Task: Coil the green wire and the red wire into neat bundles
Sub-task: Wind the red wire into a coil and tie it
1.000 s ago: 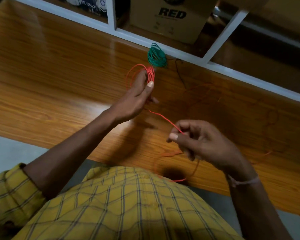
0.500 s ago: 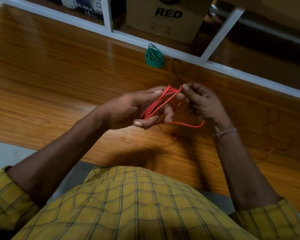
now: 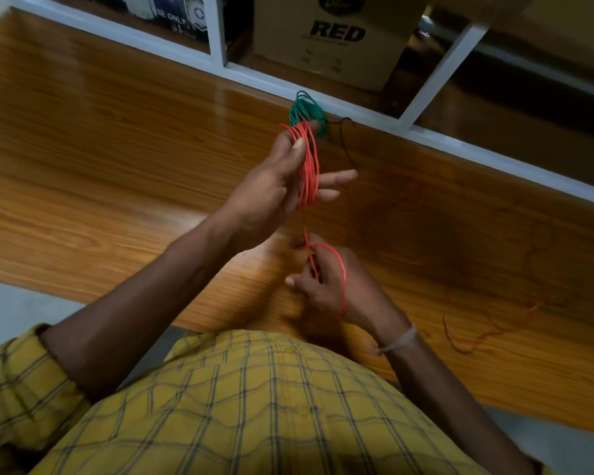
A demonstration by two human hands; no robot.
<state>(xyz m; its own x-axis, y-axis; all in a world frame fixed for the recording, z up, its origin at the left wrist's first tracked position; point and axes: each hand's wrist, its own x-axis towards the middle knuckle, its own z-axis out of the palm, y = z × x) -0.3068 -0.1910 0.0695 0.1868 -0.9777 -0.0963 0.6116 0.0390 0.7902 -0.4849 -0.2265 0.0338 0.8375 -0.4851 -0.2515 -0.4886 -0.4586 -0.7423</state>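
Several loops of the red wire point(image 3: 310, 166) are wound lengthwise around my left hand point(image 3: 275, 193), which is raised over the wooden table with thumb up and fingers spread. A strand runs down from the loops to my right hand point(image 3: 326, 286), which pinches it near my body; the strand curls over that hand's back. The loose tail of the red wire point(image 3: 477, 334) lies on the table at the right. The green wire point(image 3: 304, 109) rests as a coiled bundle at the table's far edge, partly hidden behind my left fingertips.
The wooden table point(image 3: 100, 159) runs across the view. A white metal frame point(image 3: 216, 32) borders its far edge. Behind the frame stand a cardboard box point(image 3: 336, 36) printed RED and other boxes. A thin dark wire point(image 3: 345, 145) lies beside the green bundle.
My left hand has risen toward the far edge with the red loops. My right hand has dropped from beside it toward my body, pulling a strand out straight.
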